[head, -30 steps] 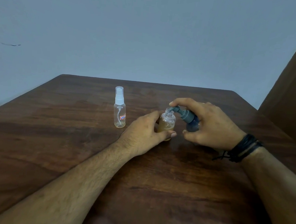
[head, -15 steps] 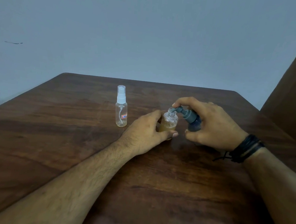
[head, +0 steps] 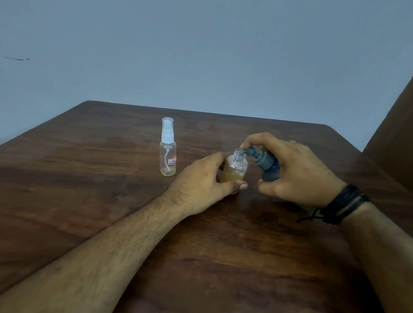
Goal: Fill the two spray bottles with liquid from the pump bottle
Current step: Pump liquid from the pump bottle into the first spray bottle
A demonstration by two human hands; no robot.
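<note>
Resting on a dark wooden table [head: 100, 210] before a blue-grey wall [head: 207, 47], the left hand [head: 206, 183] grips the uncapped spray bottle [head: 235, 169], the right hand [head: 296, 176] the pump bottle [head: 267, 167].

Counter [head: 101, 198] dark brown, wood grain. Capped spray bottle [head: 168, 154] clear, white top, red label. Open spray bottle [head: 235, 169] amber liquid. Pump bottle [head: 264, 163] grey-blue. Wristbands [head: 342, 204] black.

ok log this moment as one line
left hand holds open bottle | right hand holds pump bottle, spout at its mouth | capped spray bottle stands apart
</note>
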